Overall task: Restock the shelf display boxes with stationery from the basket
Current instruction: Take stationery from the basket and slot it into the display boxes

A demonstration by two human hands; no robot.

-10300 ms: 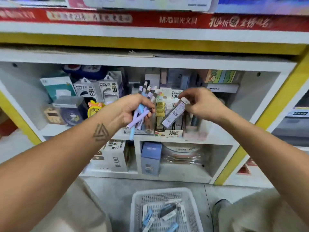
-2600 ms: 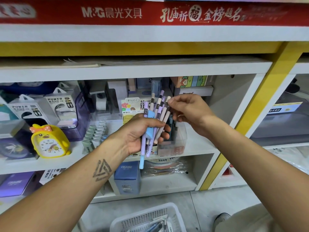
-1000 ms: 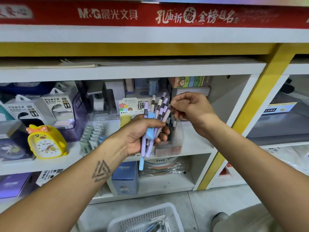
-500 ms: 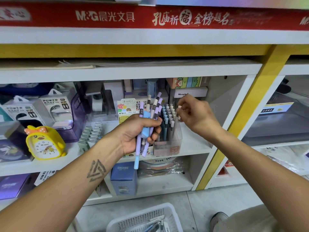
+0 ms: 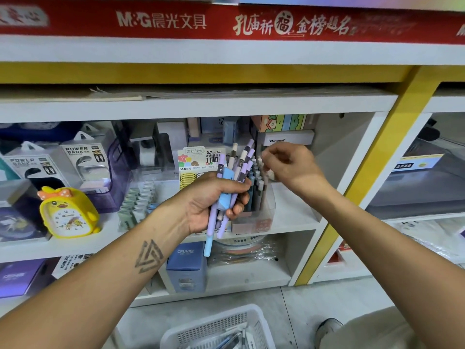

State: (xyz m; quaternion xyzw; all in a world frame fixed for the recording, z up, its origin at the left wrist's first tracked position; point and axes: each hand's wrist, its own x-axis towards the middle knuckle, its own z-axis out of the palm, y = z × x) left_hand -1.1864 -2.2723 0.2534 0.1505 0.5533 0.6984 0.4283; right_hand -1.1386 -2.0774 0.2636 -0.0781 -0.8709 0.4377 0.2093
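Observation:
My left hand (image 5: 214, 200) grips a bundle of purple and blue pens (image 5: 236, 170), held upright in front of the middle shelf. Just to its right stands a clear display box (image 5: 254, 220) filled with upright pens with pale and dark caps. My right hand (image 5: 289, 167) hovers over that box, its fingertips pinched on the top of a pale-capped pen standing among the others. The white basket (image 5: 201, 328) sits on the floor below, with several pens and small packs inside; it is partly cut off by the frame edge.
A pencil-lead display card (image 5: 198, 159) stands behind the bundle. A yellow duck clock (image 5: 69, 212) and power bank packs (image 5: 85, 159) fill the shelf's left. A blue CRUHRE box (image 5: 186, 265) is on the lower shelf. A yellow post (image 5: 377, 172) bounds the right.
My right hand took one pen from the bundle and carried it right, over the clear box, then lowered slightly. My left hand kept the remaining pens and barely moved.

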